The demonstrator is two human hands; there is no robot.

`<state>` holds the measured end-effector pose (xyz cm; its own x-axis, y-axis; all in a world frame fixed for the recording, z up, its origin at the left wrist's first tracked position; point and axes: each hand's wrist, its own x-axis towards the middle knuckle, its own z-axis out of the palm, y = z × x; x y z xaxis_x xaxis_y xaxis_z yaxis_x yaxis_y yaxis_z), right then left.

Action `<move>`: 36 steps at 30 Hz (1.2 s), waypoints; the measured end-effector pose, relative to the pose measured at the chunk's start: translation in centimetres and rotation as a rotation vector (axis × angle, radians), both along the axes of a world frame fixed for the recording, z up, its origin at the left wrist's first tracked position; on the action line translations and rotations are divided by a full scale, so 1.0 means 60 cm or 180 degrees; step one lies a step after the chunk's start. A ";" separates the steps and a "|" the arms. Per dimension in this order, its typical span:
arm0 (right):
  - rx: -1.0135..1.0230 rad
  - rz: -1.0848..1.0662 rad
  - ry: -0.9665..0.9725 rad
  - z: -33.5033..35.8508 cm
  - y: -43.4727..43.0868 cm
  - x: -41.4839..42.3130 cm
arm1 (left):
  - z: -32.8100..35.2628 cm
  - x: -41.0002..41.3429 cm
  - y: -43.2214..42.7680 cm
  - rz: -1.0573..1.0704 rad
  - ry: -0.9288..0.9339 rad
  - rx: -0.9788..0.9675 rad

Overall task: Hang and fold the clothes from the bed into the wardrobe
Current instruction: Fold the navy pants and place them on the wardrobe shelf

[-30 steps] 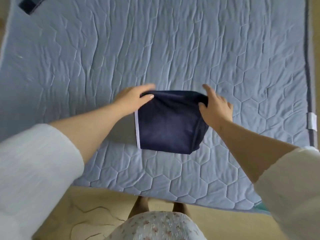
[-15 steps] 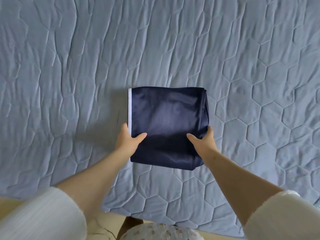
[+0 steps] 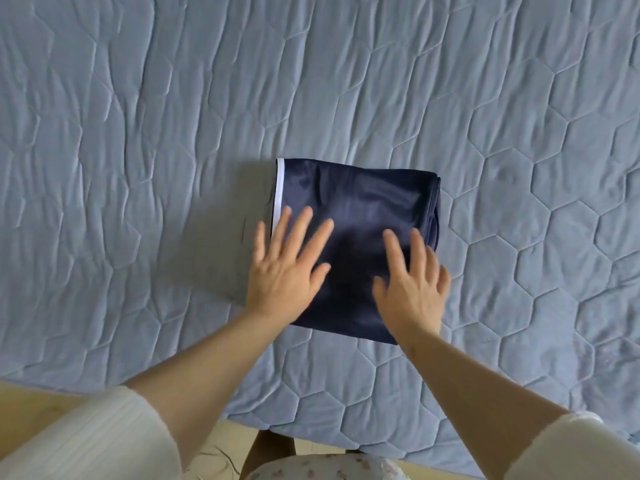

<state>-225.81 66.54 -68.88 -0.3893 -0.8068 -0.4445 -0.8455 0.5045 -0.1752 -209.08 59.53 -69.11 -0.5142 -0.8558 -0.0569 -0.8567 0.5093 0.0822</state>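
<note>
Two hands: my left hand (image 3: 284, 275) and right hand (image 3: 412, 289) lie side by side but apart, fingers straight, pressing flat; neither grips anything.
Folded garment: the navy garment (image 3: 360, 199) sits under both palms as a compact rectangle, its white trim (image 3: 279, 188) beside my left fingertips (image 3: 306, 215).
Bed: the quilt (image 3: 138, 168) spreads away from my hands on every side.
Done: folding of this piece looks finished, by my judgement.
Left: lifting it and carrying it to the wardrobe, which is out of view; whether more clothes wait, I cannot tell.
</note>
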 end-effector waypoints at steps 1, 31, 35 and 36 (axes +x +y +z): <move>0.0139 0.0194 -0.0097 -0.005 -0.002 0.008 | -0.007 0.004 0.011 -0.0226 -0.0095 0.0031; 0.0622 -0.3828 -0.3517 -0.045 -0.014 -0.041 | -0.046 0.046 -0.051 0.3800 0.2516 0.5131; 0.1188 -0.3922 -0.3888 -0.008 0.029 -0.029 | -0.018 0.066 -0.021 0.3856 0.2408 0.5217; 0.1285 -0.3941 -0.3905 0.003 0.039 -0.027 | -0.007 0.071 -0.013 0.3858 0.2416 0.5196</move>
<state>-227.42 68.85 -68.70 0.0491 -0.1092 -0.9928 0.5271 0.8471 -0.0671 -204.83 58.74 -69.54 -0.1763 -0.1116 -0.9780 -0.2224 -0.9633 0.1500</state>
